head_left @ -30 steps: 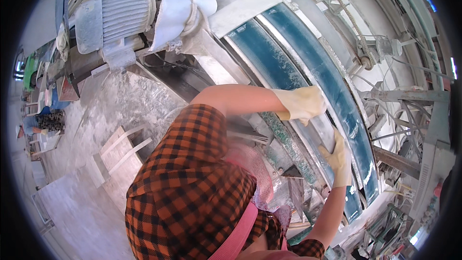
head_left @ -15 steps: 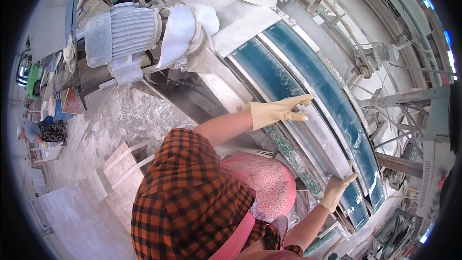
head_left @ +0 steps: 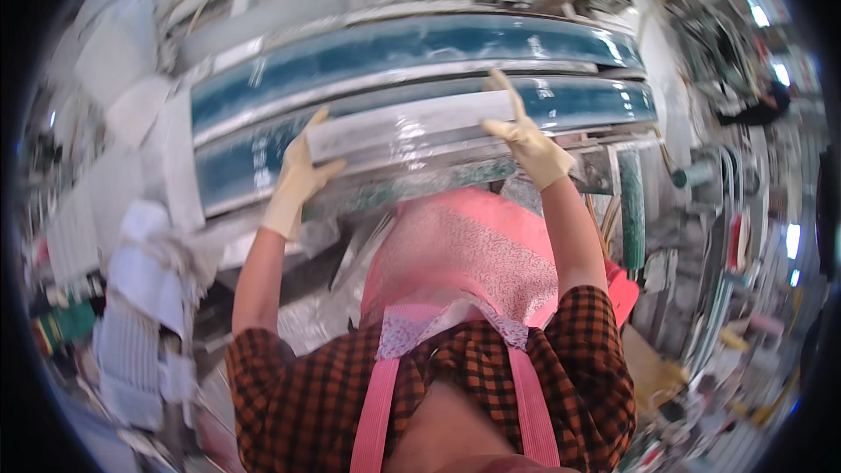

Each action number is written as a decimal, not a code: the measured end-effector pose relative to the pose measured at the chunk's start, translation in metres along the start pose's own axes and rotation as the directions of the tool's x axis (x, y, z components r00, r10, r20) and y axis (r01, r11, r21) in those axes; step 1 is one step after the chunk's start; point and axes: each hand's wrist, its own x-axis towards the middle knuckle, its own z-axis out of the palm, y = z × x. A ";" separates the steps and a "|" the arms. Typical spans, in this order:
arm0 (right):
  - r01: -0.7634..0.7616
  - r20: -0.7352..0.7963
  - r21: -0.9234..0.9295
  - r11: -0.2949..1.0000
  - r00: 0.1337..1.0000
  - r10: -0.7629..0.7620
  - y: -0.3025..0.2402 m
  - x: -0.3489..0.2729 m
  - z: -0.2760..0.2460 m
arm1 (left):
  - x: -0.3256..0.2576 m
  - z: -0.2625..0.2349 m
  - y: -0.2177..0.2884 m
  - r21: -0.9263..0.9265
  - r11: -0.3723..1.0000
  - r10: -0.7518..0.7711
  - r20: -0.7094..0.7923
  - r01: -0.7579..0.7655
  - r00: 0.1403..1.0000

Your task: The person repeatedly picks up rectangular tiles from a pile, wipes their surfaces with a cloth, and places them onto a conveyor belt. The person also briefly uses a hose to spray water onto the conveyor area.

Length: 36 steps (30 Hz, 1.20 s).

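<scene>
My left hand [head_left: 305, 165], in a cream glove, grips the left end of a long pale rectangular panel [head_left: 407, 130]. My right hand [head_left: 527, 142], gloved alike, has the other end between thumb and fingers. The panel is over the near blue belt [head_left: 241, 166] and reaches toward the machine's front edge. Whether it rests on the belt or hangs just above it I cannot tell. A second blue belt [head_left: 412, 45] runs parallel on the far side.
A green-speckled ledge [head_left: 385, 188] lies along the machine's near side, close to my pink apron [head_left: 455, 245]. At left stands a dusty ribbed motor [head_left: 131, 350]. Pipes and a green post [head_left: 632, 210] are at right. A person in dark clothes [head_left: 766, 105] is at far right.
My view has swung round to face the belts squarely. Both hands remain at the panel's ends, and the panel now appears closer to the machine's near edge.
</scene>
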 end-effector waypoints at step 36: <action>0.211 -0.795 0.298 0.931 -0.485 0.364 0.149 -0.611 0.406 | -0.280 0.344 0.088 0.068 0.958 -0.129 0.970 -0.278 -0.207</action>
